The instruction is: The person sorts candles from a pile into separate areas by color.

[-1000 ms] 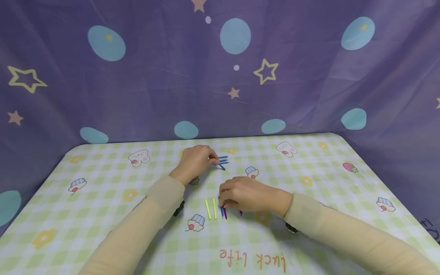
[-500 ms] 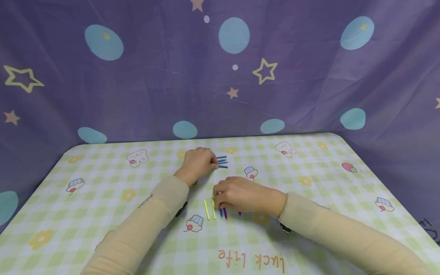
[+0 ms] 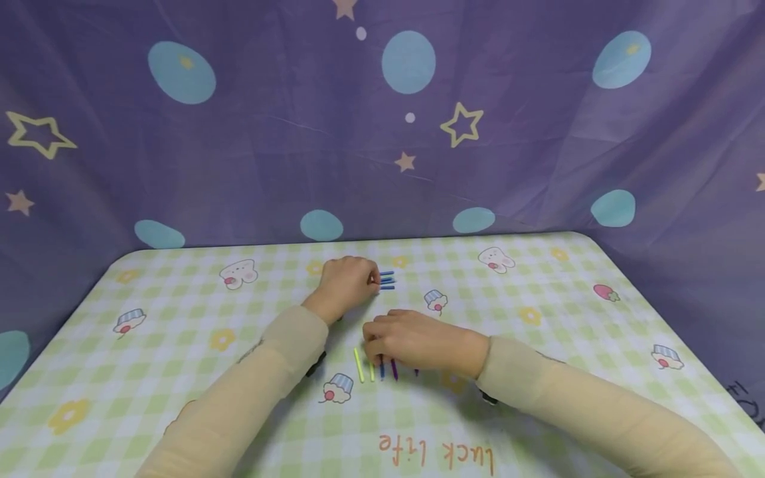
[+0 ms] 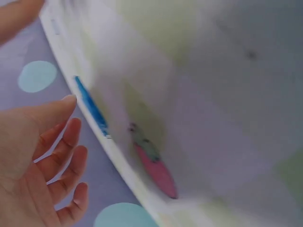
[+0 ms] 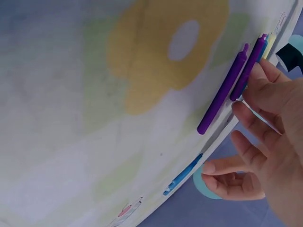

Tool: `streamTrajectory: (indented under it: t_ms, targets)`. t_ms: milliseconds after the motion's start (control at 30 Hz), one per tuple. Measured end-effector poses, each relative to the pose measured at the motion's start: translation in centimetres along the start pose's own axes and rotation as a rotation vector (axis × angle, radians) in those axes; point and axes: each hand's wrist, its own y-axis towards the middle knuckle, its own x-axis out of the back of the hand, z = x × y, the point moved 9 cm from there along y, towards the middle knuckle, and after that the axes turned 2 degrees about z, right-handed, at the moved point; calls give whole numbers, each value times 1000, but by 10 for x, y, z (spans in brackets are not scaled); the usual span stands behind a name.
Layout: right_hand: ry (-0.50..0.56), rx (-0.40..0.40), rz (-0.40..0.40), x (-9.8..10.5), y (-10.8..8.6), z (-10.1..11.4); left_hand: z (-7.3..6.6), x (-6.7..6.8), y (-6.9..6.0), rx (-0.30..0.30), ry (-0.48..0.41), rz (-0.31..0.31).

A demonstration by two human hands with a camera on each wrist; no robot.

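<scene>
In the head view my left hand (image 3: 349, 280) is at the left ends of several thin blue candles (image 3: 387, 280) near the table's back. The left wrist view shows its thumb and fingers apart, with a blue candle (image 4: 92, 108) just beyond the thumb tip. My right hand (image 3: 412, 338) bends over an upright row nearer the front: two yellow candles (image 3: 358, 365), a blue candle (image 3: 382, 372) and purple candles (image 3: 394, 370). In the right wrist view its thumb and forefinger pinch around the blue candle (image 5: 261, 56), partly hidden behind two purple candles (image 5: 222, 92).
A checked tablecloth (image 3: 538, 372) with printed flowers, cupcakes and rabbits covers the table. Behind the back edge hangs a purple curtain (image 3: 269, 133) with stars and ovals. A black strap piece (image 5: 289, 56) shows at the right wrist view's edge.
A slanted blue candle at the back now lies in line with the others. My right hand has shifted left, and the front blue and purple candles stand further apart.
</scene>
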Motion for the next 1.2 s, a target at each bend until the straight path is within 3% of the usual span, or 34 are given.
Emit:
streamTrajectory:
  t_ms: [200, 400, 833, 1200]
  targets:
    - [-50, 2, 25, -4, 2, 2, -2, 7, -11, 6, -18, 8]
    - [-61, -4, 25, -8, 1, 1, 1, 12, -30, 40, -82, 16]
    - [54, -81, -8, -3, -9, -12, 15, 12, -70, 114, -216, 29]
    - [96, -142, -52, 3, -15, -31, 16, -1, -85, 82, -269, 166]
